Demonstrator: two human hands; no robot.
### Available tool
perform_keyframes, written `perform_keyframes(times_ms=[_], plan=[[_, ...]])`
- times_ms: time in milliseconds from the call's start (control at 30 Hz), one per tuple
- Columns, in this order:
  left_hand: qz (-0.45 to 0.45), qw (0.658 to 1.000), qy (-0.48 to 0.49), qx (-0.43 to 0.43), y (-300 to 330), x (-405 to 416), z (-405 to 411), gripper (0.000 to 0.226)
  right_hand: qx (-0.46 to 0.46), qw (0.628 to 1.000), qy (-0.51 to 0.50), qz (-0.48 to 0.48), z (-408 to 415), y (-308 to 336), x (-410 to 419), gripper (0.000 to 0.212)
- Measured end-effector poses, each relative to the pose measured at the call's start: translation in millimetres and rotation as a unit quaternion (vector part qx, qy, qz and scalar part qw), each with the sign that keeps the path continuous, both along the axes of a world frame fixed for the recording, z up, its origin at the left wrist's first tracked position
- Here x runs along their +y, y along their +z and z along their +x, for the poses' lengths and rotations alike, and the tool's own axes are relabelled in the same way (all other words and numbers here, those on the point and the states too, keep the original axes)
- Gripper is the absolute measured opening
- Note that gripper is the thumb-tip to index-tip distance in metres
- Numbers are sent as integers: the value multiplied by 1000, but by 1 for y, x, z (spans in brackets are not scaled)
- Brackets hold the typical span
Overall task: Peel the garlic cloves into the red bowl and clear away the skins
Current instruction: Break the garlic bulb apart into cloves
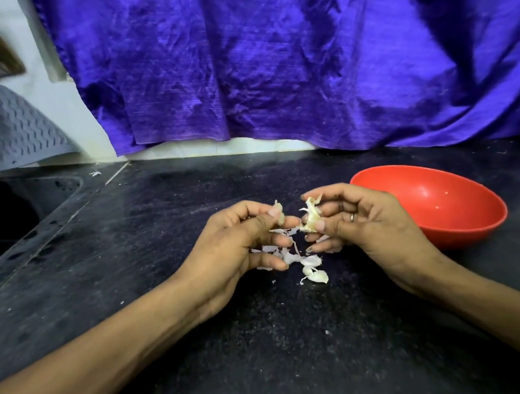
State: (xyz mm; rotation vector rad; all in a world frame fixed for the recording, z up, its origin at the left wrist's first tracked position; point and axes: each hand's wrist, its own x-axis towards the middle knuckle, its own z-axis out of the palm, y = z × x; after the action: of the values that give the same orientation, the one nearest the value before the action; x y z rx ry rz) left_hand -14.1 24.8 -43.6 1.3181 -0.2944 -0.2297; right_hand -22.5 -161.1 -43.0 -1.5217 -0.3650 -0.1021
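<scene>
I am in the middle of peeling, I think. My left hand [242, 243] pinches a small garlic clove [280, 215] between thumb and first finger, and my right hand [353, 223] pinches another garlic clove [311, 217] with loose skin curling off it. The two cloves sit close together but do not touch, just above the black counter [156, 232]. The red bowl [428, 205] sits at about three o'clock from my hands, just past my right hand, and I see no cloves in it, so the peeling looks like it has only begun. White skins [309, 265] lie on the counter under my fingers, toward six o'clock, and none of them have been cleared away yet. One more scrap [95, 173] lies far off at ten o'clock, near the sink [11, 213]. The clove in my right hand stands with its long side running from about one o'clock down to seven o'clock, its thin tip up. The clove in my left hand stands nearly straight up, tip toward twelve o'clock. A blue cloth [265, 61] hangs behind the counter.
</scene>
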Motion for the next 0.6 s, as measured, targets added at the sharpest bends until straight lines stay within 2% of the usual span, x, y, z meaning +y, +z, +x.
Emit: perform_keyframes(times_ms=[100,233,400,467,600], plan=[[20,999,23,-26,1,0,0,20,-22,999,-30,-7,2,4,-4,30],[139,983,35,-115,-4,-2,0,25,-42,998,-38,-17,0,7,-5,30],[313,916,23,-250,-7,1,-2,26,-36,998,-40,-28,0,8,-4,29],[332,904,17,-267,-7,1,-3,27,-36,998,-43,-35,-1,8,-5,30],[305,916,40,-258,-7,1,-1,26,-30,998,-43,-45,0,7,-6,29]])
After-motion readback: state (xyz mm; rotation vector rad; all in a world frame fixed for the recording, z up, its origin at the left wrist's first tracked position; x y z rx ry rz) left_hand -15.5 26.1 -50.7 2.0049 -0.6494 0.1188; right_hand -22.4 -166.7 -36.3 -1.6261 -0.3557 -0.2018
